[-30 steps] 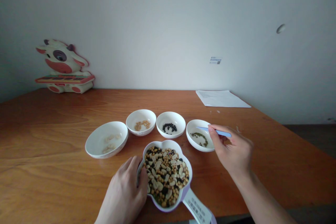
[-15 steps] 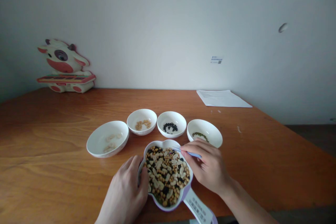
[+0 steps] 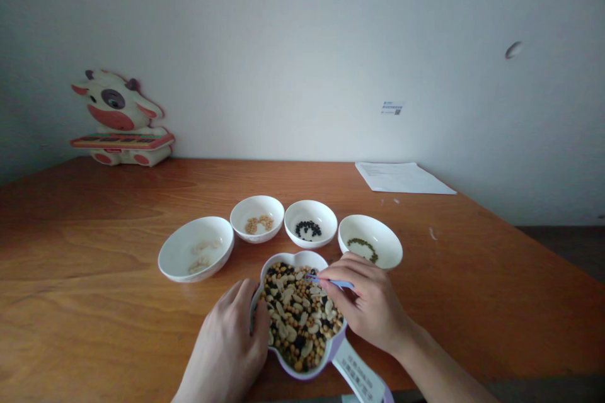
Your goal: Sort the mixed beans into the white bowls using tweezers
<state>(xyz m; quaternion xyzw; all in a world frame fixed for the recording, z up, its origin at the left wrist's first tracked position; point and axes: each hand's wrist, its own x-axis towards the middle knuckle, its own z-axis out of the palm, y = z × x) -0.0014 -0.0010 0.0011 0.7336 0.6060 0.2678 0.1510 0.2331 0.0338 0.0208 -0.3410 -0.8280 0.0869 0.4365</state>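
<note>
A flower-shaped white and purple pan with a labelled handle is filled with mixed peanuts, yellow beans and dark beans. My left hand is closed on the pan's left rim, thumb inside the edge. Over the pan's upper right, my right hand pinches light-blue tweezers, whose tips are down among the beans. Whether a bean sits between the tips is too small to tell. Behind the pan stand a bowl of pale peanuts, a bowl of yellow beans, a bowl of black beans and a bowl of green beans.
A toy cow with a keyboard stands at the back left of the wooden table. White papers lie at the back right, near the wall. The table's right edge slants toward me.
My right hand has moved slightly left and nearer, bringing the tweezer tips from the pan's upper-right rim into the beans. The left hand keeps its hold; the view has shifted slightly.
</note>
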